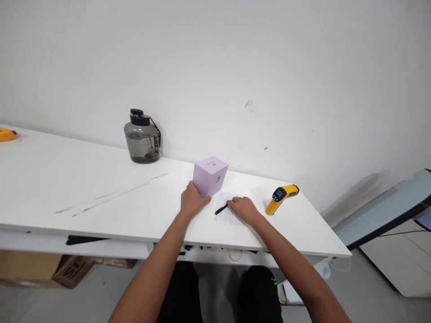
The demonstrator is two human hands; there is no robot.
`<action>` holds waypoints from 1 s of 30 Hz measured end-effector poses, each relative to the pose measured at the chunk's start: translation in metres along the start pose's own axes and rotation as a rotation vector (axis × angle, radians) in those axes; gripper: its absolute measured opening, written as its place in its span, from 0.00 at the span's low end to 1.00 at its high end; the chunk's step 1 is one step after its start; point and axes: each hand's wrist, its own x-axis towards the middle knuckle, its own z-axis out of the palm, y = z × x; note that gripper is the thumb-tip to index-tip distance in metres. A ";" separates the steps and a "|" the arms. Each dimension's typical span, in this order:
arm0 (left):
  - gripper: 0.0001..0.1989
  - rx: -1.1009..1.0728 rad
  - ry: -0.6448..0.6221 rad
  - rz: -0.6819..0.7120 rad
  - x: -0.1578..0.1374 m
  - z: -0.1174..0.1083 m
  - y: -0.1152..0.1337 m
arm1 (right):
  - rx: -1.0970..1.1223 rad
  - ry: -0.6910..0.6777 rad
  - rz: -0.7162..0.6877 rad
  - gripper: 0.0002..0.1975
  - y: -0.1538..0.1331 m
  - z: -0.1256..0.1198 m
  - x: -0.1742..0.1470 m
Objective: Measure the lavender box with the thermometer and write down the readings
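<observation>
My left hand (193,199) is closed around the lower near edge of a lilac box (202,177), thumb toward its front corner. The box stands upright on the white table, with small dark and gold marks on its faces. Beside it lies a sheet of paper (230,218) with faint printed lines. Over this sheet my right hand (244,209) has its fingers closed on one end of a black pen (221,209). The pen lies low and slanted across the paper, its far end hidden by the fingers. A yellow infrared thermometer (279,200) stands right of my right hand.
A grey translucent water jug (143,141) with a black lid stands near the wall. At the far left of the white table (111,179) is an orange-yellow object (7,134). A cardboard box (72,270) sits below. Past the table's right end leans a pale panel (384,208).
</observation>
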 end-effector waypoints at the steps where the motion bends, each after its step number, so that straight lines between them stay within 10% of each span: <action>1: 0.39 -0.004 0.003 -0.001 0.000 0.000 0.000 | 0.100 0.061 0.009 0.10 0.005 -0.002 -0.005; 5: 0.41 -0.008 -0.011 -0.023 0.000 0.000 0.001 | 0.702 0.424 0.174 0.13 0.023 -0.006 -0.046; 8: 0.41 -0.012 -0.016 -0.020 0.001 -0.001 0.001 | 1.056 0.428 0.221 0.17 0.023 0.003 -0.077; 13: 0.41 -0.015 -0.016 -0.021 0.002 -0.001 -0.001 | 1.006 0.514 0.354 0.15 0.021 0.023 -0.092; 19: 0.40 0.013 -0.031 -0.029 0.003 -0.002 -0.001 | 1.072 0.201 0.261 0.20 0.022 0.016 -0.088; 30: 0.40 0.042 -0.045 -0.034 0.003 -0.004 0.001 | 0.923 0.272 0.350 0.22 0.016 0.014 -0.084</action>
